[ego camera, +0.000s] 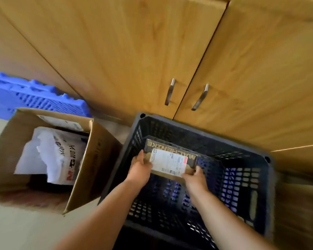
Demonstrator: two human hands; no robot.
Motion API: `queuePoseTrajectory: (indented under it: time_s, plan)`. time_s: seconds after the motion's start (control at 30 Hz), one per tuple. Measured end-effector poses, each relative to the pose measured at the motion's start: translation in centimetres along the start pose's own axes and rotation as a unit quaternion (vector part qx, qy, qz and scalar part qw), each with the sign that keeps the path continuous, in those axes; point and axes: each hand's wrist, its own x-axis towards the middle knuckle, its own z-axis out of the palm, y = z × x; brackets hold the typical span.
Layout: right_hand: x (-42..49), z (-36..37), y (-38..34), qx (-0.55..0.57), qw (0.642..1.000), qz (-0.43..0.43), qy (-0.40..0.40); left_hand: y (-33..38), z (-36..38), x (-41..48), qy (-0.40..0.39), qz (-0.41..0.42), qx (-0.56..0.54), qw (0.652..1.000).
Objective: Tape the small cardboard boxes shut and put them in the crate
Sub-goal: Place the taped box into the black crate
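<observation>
Small cardboard box (171,157) sits between my hands, inside the crate (249,152). My left hand (139,171) grips its left end. My right hand (195,176) pinches its near right corner.

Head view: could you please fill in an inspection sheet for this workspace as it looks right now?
Surface: pale floor, bearing the crate and a carton.
Job's things: small cardboard box with a white label, held inside the dark lattice crate; whether it touches the bottom cannot be told.
Clutter: large open carton left of the crate, holding white printed bags; blue plastic lattice piece behind it.
Grippers: left hand grips the box's left end; right hand grips its near right corner.
Cables: nothing seen.
Surroundings: wooden cabinet doors with two metal handles, just behind the crate.
</observation>
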Motion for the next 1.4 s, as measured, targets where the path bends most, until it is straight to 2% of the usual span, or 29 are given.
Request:
queuePoseTrajectory:
  time_s: [0.17,0.4,0.63,0.73,0.87,1.0,1.27,1.4]
  plan:
    - [6.4,3.1,2.0,0.026,1.000,-0.014,-0.012,-1.4,2.3,6.8,0.008,0.038,0.052,0.998]
    - [10.5,5.5,3.7,0.055,0.996,-0.026,-0.059,-2.6,3.5,11.0,0.034,0.035,0.102,0.994]
    - [8.6,3.5,3.0,-0.042,0.993,-0.041,-0.107,-2.7,3.2,9.7,0.011,0.055,0.162,0.985]
    - [5.0,1.4,0.5,-0.091,0.988,-0.052,-0.115,-1.5,2.4,6.7,0.000,0.072,0.192,0.979]
    - [-0.9,-1.7,-3.0,-0.186,0.971,-0.095,-0.112,1.9,0.5,0.4,-0.038,0.048,0.138,0.989]
    - [-7.9,-5.8,-7.1,-0.252,0.951,-0.125,-0.125,6.6,-2.0,-7.4,-0.057,0.069,0.132,0.987]
    - [-23.2,-15.9,-15.9,-0.281,0.933,-0.176,-0.137,17.2,-7.0,-24.1,-0.061,0.105,0.162,0.979]
    - [-30.6,-21.5,-19.8,-0.291,0.928,-0.206,-0.105,22.7,-8.7,-32.0,-0.080,0.140,0.171,0.972]
